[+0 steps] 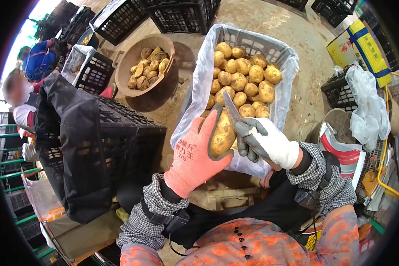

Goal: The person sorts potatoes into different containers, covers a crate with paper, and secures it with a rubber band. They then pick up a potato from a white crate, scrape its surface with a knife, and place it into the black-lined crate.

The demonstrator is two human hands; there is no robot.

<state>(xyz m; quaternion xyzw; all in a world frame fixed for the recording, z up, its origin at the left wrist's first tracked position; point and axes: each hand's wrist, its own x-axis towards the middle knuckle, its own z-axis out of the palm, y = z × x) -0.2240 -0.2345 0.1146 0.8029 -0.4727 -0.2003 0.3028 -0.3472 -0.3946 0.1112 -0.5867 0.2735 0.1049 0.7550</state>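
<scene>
In the middle of the frame, we curl the gloved fingers of our left hand point(195, 156) around a potato point(221, 136). Our right hand point(267, 142) grips a knife point(231, 108), its blade touching the potato's top. Just above, a plastic-lined crate point(199, 84) holds potatoes. At the upper left stands a basin point(122, 82) with more.

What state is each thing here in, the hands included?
left hand: gloved, closed around a potato.
right hand: gloved, gripping a knife.
knife: blade resting against the held potato.
lined crate: heaped with whole potatoes.
basin: partly filled with potatoes, some apparently cut.
</scene>
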